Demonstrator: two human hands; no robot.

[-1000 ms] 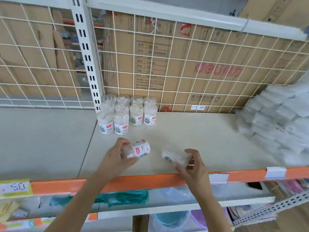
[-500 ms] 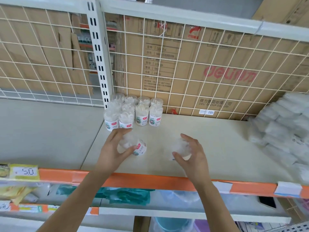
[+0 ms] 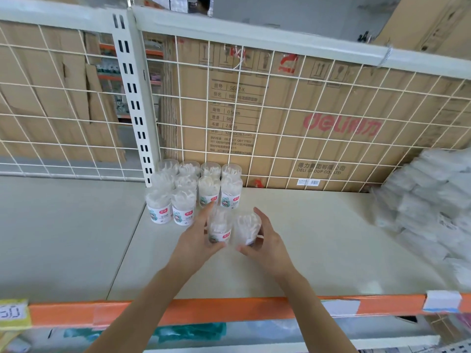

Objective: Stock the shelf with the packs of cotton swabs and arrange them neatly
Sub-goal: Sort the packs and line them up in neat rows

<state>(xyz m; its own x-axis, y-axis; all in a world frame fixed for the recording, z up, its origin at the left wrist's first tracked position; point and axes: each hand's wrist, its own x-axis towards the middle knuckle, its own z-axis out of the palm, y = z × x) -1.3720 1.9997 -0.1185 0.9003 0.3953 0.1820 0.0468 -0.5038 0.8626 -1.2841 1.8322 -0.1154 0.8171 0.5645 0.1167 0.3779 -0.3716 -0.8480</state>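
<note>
Several clear round packs of cotton swabs (image 3: 196, 192) stand in rows at the back left of the cream shelf (image 3: 318, 240), against the wire grid. My left hand (image 3: 195, 238) grips one upright pack (image 3: 219, 229) just in front of the rows. My right hand (image 3: 265, 240) grips a second pack (image 3: 247, 229) right beside it; the two packs are side by side and nearly touching. Both packs are upright on or just above the shelf.
A heap of plastic-wrapped white packs (image 3: 430, 207) fills the shelf's right end. The wire grid (image 3: 280, 118) with cardboard boxes behind closes the back. A slotted white upright (image 3: 135, 110) stands left of the rows. An orange edge strip (image 3: 229, 309) with price tags runs along the front.
Both hands have moved forward and together, turning the two packs from lying tilted to upright and bringing them side by side just in front of the stocked rows.
</note>
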